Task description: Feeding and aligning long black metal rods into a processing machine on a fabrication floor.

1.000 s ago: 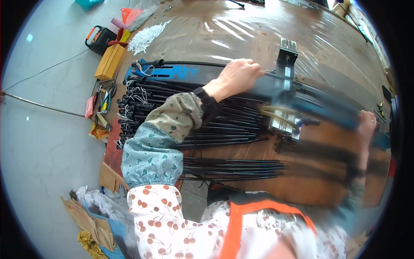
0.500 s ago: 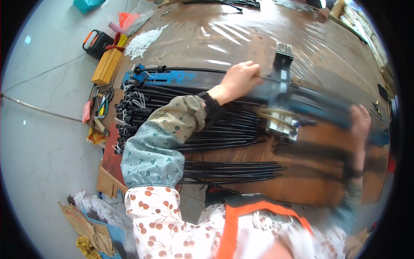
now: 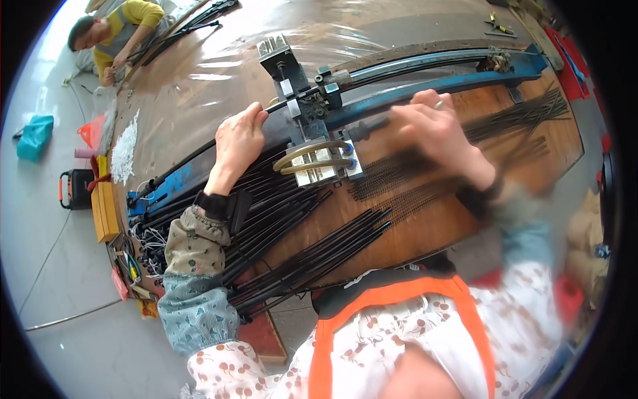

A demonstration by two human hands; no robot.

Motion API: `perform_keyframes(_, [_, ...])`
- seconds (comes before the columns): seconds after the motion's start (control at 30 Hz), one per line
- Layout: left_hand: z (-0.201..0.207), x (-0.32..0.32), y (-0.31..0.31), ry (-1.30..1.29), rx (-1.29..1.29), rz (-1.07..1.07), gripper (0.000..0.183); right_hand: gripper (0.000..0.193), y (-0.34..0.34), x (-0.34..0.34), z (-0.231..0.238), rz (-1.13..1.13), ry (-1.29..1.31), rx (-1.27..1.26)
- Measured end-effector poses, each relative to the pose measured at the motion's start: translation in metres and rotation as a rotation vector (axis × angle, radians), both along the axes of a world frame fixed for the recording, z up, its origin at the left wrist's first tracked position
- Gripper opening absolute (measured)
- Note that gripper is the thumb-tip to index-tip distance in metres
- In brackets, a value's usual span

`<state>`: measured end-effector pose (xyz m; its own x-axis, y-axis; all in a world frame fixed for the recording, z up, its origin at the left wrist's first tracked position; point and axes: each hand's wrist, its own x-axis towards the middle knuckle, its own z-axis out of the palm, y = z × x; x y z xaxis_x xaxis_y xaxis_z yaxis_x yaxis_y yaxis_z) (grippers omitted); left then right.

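Observation:
My left hand (image 3: 240, 141) has its fingers closed on a thin black rod (image 3: 188, 161), just left of the clamping machine (image 3: 307, 114). The rod lies along a blue rail (image 3: 372, 101) and reaches the machine's metal block. My right hand (image 3: 435, 130) is smeared by motion to the right of the machine, above long thin dark springs (image 3: 392, 174); its fingers look bent, and whether they hold anything is hidden. Under my left forearm lie several black tubes (image 3: 266, 213) with white cords at their far-left ends. More black tubes (image 3: 332, 249) lie nearer to me.
White small pieces (image 3: 125, 149) are heaped at the table's left edge. Beside it stand a yellow box (image 3: 104, 209) and a black case (image 3: 76, 189). Pliers (image 3: 502, 26) lie at the far right. A person in yellow sleeves (image 3: 143, 13) handles black rods at the far left.
The view has turned to the right, bringing the other person and the rail's right end into sight. My right hand has come in from the right toward the machine. My left hand remains at the rod.

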<state>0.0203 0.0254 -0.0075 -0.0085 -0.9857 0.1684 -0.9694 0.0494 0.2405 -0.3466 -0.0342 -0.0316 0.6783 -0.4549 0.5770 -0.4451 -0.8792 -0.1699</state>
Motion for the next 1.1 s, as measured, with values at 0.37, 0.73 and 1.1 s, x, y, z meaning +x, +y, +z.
perform_keyframes(0.37, [-0.014, 0.004, -0.007, -0.105, -0.355, -0.226, 0.014, 0.020, -0.012, 0.035, -0.016, 0.206, -0.138, 0.582])
perform_keyframes(0.73, [-0.031, 0.077, 0.049, -0.629, -0.431, -0.042, 0.011, 0.040, 0.039, 0.024, -0.063, 0.274, 0.232, 0.340])
perform_keyframes(1.1, [-0.046, -0.012, 0.135, -0.393, 0.025, -0.291, 0.027, 0.017, 0.068, 0.057, -0.054, 0.201, 0.135, 0.137])
